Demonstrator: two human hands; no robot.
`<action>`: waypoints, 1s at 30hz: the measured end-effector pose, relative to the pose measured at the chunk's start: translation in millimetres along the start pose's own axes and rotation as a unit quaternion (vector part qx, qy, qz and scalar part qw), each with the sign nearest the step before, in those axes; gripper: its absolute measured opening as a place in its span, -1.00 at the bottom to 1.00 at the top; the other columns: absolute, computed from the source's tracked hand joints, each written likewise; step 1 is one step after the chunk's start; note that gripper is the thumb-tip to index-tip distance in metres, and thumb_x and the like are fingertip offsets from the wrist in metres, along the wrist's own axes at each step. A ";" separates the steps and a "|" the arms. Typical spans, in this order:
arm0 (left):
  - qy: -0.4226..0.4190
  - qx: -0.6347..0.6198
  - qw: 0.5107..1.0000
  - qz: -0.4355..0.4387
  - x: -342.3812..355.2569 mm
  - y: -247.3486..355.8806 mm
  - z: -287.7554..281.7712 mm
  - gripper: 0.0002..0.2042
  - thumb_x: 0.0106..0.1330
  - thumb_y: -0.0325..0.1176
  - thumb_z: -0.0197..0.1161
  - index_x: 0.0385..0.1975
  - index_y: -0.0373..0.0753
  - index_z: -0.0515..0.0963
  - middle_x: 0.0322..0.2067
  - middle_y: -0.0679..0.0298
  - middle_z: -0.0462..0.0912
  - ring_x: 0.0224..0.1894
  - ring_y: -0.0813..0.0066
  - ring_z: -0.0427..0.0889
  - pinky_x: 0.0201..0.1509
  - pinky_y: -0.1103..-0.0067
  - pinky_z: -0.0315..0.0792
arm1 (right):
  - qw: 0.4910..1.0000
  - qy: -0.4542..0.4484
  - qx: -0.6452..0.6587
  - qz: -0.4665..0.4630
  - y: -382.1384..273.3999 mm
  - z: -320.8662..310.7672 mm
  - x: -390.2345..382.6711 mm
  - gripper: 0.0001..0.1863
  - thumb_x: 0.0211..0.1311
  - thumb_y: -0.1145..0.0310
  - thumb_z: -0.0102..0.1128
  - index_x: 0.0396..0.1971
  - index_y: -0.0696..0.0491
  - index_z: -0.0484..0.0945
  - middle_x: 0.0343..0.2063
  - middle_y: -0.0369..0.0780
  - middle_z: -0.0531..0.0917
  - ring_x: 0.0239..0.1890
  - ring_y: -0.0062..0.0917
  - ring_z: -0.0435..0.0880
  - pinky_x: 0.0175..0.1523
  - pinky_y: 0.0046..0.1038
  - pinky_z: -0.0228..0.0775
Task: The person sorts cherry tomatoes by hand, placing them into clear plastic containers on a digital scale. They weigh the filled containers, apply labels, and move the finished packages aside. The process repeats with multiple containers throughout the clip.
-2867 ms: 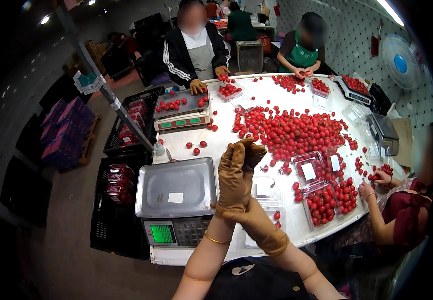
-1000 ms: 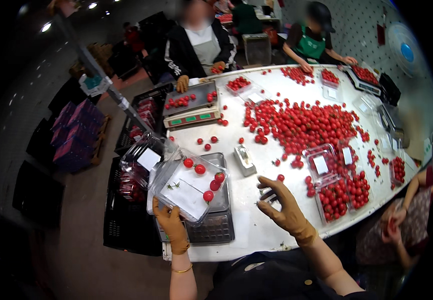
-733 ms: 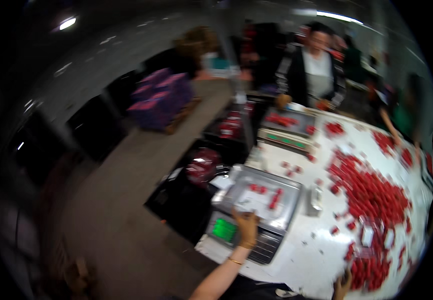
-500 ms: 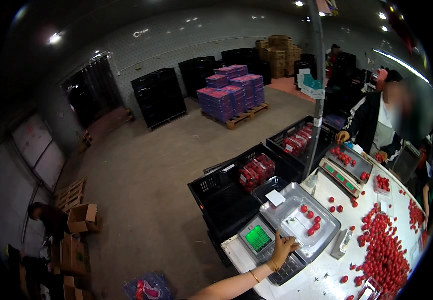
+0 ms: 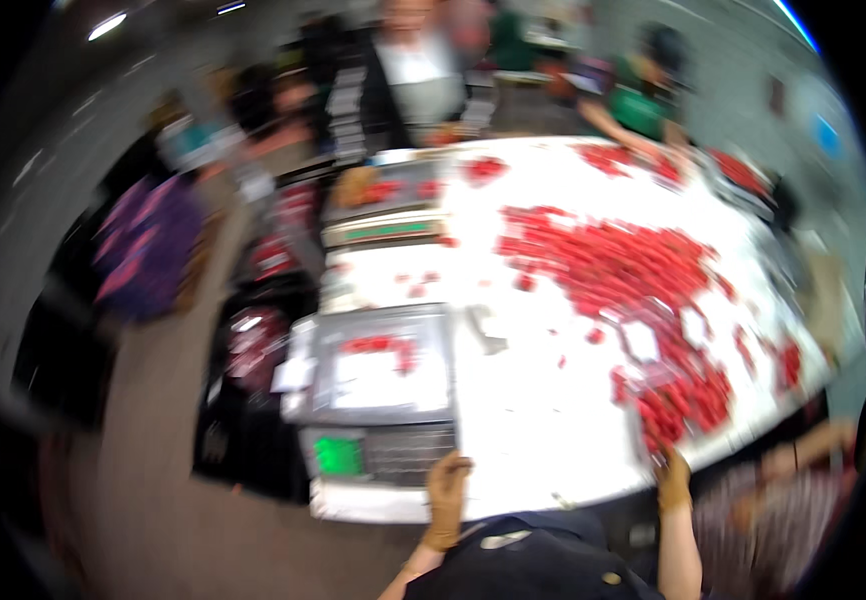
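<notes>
Motion smears the whole picture. My left hand (image 5: 447, 490), in a tan glove, is beside the keypad of a digital scale (image 5: 393, 457) at the table's front edge; its fingers are too blurred to read. In the scale's metal pan (image 5: 338, 395) lie several cherry tomatoes (image 5: 381, 345). My right hand (image 5: 672, 478), gloved alike, is at the near edge of a heap of cherry tomatoes (image 5: 688, 405), its fingers blurred against them. I cannot tell whether it holds anything. A clear plastic punnet (image 5: 643, 345) rests on the heap.
The white table (image 5: 523, 440) carries a larger tomato pile (image 5: 613, 260) and a second scale (image 5: 383, 230). Black crates (image 5: 253, 430) with packed tomatoes stand left. Co-workers are across the table, one in a white top (image 5: 423, 85); another person's arm (image 5: 813, 447) is at right.
The view has swung right, bringing my right hand and more of the table into sight. My left hand has moved from over the scale's keypad to its near right corner.
</notes>
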State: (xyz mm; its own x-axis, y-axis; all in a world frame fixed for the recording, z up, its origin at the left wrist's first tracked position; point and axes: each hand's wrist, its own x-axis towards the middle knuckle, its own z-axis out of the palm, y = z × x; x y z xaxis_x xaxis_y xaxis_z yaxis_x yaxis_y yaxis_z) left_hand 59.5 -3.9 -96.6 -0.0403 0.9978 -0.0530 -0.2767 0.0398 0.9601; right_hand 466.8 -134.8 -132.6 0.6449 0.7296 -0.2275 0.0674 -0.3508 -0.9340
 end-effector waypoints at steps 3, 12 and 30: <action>-0.033 0.019 0.998 -0.040 -6.1 4.5 9.9 -0.77 0.37 -0.50 0.13 -0.01 -0.31 0.49 -0.25 0.23 0.61 -0.17 0.46 0.61 0.00 0.53 0.54 | 0.928 0.021 -0.349 -0.127 18.1 -19.4 9.5 -0.50 -0.07 0.75 0.08 -0.04 0.07 0.54 -0.26 -0.16 0.65 -0.16 -0.39 0.63 -0.08 -0.38 0.47; -0.272 0.105 0.941 -0.172 14.6 -5.1 51.1 -0.67 0.43 -0.35 0.06 0.12 -0.33 0.38 -0.05 0.11 0.56 -0.04 0.36 0.58 0.08 0.52 0.47 | 0.926 0.198 0.266 0.183 24.1 13.0 -38.8 -0.88 0.07 0.48 0.14 -0.44 0.22 0.47 -0.56 -0.24 0.50 -0.65 -0.57 0.48 -0.60 -0.55 0.33; -0.238 0.066 0.946 -0.208 22.8 -101.1 130.8 -0.55 0.41 -0.38 0.05 0.24 -0.31 0.15 -0.28 0.24 0.55 -0.29 0.61 0.46 -0.20 0.67 0.41 | 0.973 -0.070 0.106 0.191 18.7 29.7 -84.4 -0.47 0.06 0.23 0.36 0.00 0.20 0.49 -0.24 -0.17 0.62 -0.25 -0.48 0.65 -0.20 -0.47 0.55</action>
State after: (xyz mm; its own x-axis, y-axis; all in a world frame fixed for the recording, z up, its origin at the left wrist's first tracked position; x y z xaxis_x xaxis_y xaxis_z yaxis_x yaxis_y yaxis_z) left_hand 212.2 21.9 -159.0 0.4913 0.8043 -0.3343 -0.0492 0.4088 0.9113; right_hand 391.1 -185.5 -139.1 0.4814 0.6480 -0.5903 -0.3243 -0.4940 -0.8067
